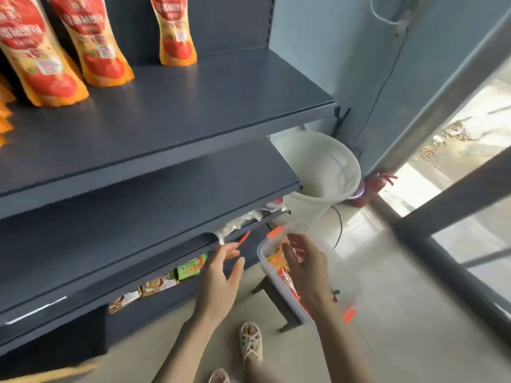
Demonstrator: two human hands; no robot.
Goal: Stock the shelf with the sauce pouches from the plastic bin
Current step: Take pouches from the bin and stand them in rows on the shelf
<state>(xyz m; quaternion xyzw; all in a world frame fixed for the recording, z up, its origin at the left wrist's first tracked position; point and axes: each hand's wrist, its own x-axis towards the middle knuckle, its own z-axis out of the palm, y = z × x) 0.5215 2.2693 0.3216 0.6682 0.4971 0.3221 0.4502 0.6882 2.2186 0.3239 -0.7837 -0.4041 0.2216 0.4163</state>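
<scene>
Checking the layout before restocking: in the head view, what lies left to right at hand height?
Snack packets → left hand → right hand over the plastic bin → dark door frame.

Open run across dark grey metal shelf board [199, 106] at centre; tall orange-and-red sauce pouches [96, 42] blocking upper left.

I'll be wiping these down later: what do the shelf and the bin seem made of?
The shelf looks like painted metal, matte dark grey with soft glare. The bin seems clear rigid plastic: sauce pouches show through its wall.
</scene>
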